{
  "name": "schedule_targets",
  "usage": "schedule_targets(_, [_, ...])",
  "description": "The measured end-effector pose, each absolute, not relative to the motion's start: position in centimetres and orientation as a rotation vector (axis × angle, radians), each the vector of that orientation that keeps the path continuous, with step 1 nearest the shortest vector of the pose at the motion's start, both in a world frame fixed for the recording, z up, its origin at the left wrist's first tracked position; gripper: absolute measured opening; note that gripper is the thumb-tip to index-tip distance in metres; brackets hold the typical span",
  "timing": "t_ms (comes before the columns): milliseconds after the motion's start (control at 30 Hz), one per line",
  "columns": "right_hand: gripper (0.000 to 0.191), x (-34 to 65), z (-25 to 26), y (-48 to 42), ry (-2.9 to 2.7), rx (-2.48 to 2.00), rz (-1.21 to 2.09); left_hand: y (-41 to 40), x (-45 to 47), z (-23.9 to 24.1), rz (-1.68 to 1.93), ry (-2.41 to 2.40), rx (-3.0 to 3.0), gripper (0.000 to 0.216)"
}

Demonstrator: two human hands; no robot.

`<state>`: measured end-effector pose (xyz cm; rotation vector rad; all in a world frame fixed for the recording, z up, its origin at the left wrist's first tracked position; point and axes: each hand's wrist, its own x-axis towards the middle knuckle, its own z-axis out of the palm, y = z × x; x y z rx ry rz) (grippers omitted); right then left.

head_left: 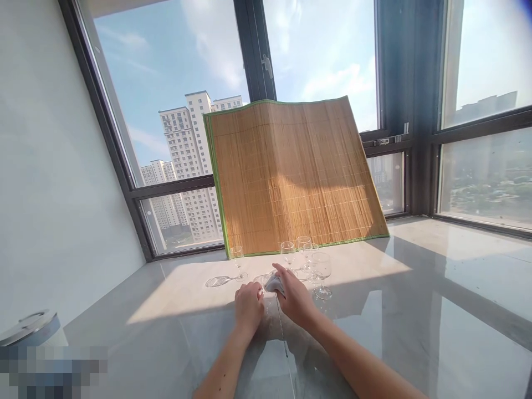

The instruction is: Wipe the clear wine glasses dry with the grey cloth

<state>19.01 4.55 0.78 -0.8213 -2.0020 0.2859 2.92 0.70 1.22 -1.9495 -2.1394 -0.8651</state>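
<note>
My left hand (249,306) is closed around what looks like a clear stemmed glass (262,280), mostly hidden by the fingers. Close beside it, my right hand (296,296) grips a crumpled grey-white cloth (274,284) against the glass, its index finger stretched forward. To the left beyond my hands, one small stemmed glass (237,260) stands upright, casting a shadow on the stone surface. Several similar clear glasses are grouped just past my right hand, the nearest glass (321,271) close to the wrist and another glass (287,254) farther back.
A green-edged bamboo mat (291,172) leans against the window (320,50) behind the glasses. The glossy stone sill (374,332) reflects the light. At the lower left stands a white lidded container (35,330), partly covered by a pixelated patch. A white wall (62,166) rises on the left.
</note>
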Motion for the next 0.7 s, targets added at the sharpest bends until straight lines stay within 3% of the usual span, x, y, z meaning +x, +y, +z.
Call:
schedule_targets(333, [0.060, 19.5, 0.5, 5.5, -1.894, -0.895, 0.317, 1.5, 2.3, 0.2, -0.912, -2.102, -1.941, 0.025])
schedule_targets(700, [0.054, 19.9, 1.0, 5.7, -1.800, -0.982, 0.346, 2.6, 1.2, -0.9, -1.236, -2.163, -1.922, 0.026])
